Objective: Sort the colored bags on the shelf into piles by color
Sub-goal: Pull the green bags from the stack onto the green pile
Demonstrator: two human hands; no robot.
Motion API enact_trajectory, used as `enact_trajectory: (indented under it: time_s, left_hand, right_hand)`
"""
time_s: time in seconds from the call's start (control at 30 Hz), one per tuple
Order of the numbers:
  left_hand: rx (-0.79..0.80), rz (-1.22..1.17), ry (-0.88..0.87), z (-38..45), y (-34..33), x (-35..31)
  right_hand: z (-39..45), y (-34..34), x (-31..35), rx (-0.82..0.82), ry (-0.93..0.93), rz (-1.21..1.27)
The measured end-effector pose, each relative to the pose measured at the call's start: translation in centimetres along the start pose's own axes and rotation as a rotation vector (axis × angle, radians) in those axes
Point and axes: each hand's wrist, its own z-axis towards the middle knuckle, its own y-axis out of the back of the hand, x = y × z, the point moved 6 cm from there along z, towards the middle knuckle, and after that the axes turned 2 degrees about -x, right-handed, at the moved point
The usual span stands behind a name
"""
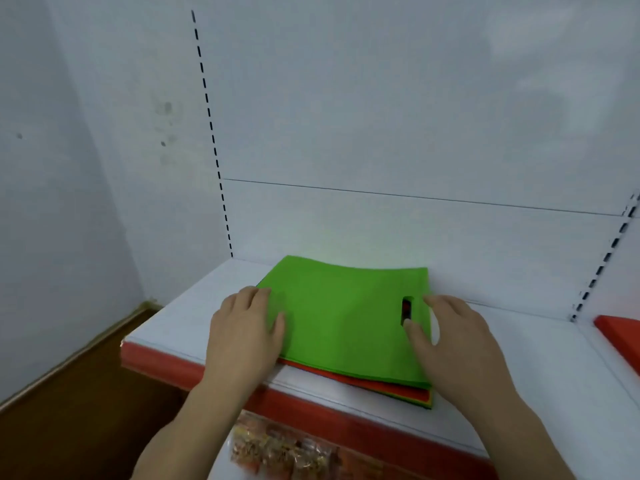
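Your stack of bags (349,327) sits flat on the white shelf (519,368), towards the back panel, with a green bag (343,317) on top. Its handle slot (406,308) is at the right end, and something dark and red shows through the cut-out. Below the green one you only get edges: red and orange layers peek out along the near side and at the near right corner, with a sliver of green lower down. How many bags are in there is hard to make out.

Your left hand (247,327) lies on the stack's left edge, fingers mostly straight and flat on the green bag, thumb on top too; no grip there, it just presses. Your right hand (446,337) hovers at the right edge, fingers loosely spread, thumb tip just beside the handle slot. Whether it touches the bag, you cannot tell from here, and it has hold of nothing visible.

Far right, a red item (620,332) lies on the next shelf section, cut off by the frame. Beneath the shelf's red front strip (166,362), blurred packets (277,452) show.
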Motion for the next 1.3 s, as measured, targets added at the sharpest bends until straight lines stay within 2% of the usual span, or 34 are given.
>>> enact_trajectory:
  time_s: [0.13, 0.27, 0.4, 0.5, 0.6, 0.8, 0.97, 1.1, 1.2, 1.3]
  left_hand:
    - [0.018, -0.05, -0.075, 2.1, -1.8, 1.7]
    - [0.188, 0.044, -0.108, 3.1, -4.1, 3.4]
    - [0.28, 0.14, -0.082, 3.2, -4.7, 4.3]
    - [0.278, 0.15, -0.135, 3.0, -4.6, 3.7]
    - [0.19, 0.088, -0.187, 2.6, -5.0, 3.4]
    - [0.122, 0.092, -0.264, 2.3, -4.3, 2.5]
    - [0.1, -0.133, -0.208, 2.9, -2.2, 1.6]
    - [0.075, -0.568, -0.032, 3.6, -0.6, 2.0]
    - [-0.014, -0.752, -0.059, 4.0, 0.5, 2.0]
    - [-0.065, -0.782, -0.127, 4.2, 0.7, 2.1]
  right_hand:
    - [-0.5, -0.8, 0.1, -0.002, -0.116, -0.074]
    - [-1.4, -1.0, 0.2, -0.046, -0.267, -0.18]
    - [-2.1, -1.7, 0.1, -0.043, -0.39, -0.181]
    - [-2.7, -1.8, 0.3, -0.167, -0.411, -0.15]
    - [-3.3, -1.8, 0.7, -0.277, -0.427, -0.147]
    - [-3.9, -1.5, 1.2, -0.387, -0.399, -0.162]
    - [-4.0, -0.5, 1.4, -0.48, -0.349, -0.118]
    - [-4.2, 1.3, 2.2, -0.589, -0.271, 0.028]
    - [-4.3, 2.1, 3.0, -0.628, -0.181, 0.114]
    - [-4.6, 2.6, 3.8, -0.69, -0.054, 0.093]
